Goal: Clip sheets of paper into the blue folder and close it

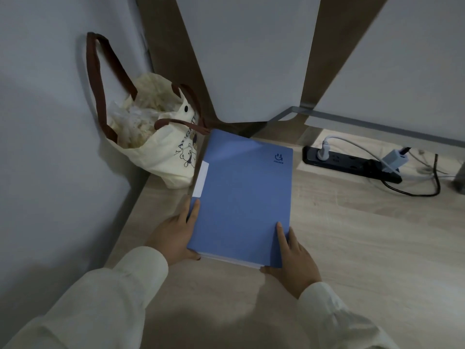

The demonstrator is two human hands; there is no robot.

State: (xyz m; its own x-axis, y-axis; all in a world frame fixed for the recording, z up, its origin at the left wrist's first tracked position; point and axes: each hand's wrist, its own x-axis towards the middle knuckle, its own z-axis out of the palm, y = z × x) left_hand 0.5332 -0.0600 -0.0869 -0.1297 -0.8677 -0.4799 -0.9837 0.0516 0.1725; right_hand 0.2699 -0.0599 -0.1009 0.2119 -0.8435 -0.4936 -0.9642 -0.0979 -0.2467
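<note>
Blue and closed, the folder [242, 197] lies flat on the pale wood-grain desk [364, 238] between your two hands, its cover facing up and a thin white edge of paper [231, 260] showing along the near side. Your left hand [173, 235] grips the near left corner, fingers laid on the spine edge and the thumb tucked under the bottom. Your right hand [293, 258] grips the near right corner, index finger stretched flat on the cover, the thumb curled beneath the bottom edge. Both hands are clamped on the folder, well apart from each other, at its two near corners. A white label [201, 180] sits on the spine just beyond your left fingers. Farther past your left hand, a cream tote bag [161, 144] with brown handles leans in the wall corner, touching or almost touching the folder's far left edge. Beyond your right hand, a black power strip [352, 163] lies on the desk with a white plug and a grey adapter in it.
</note>
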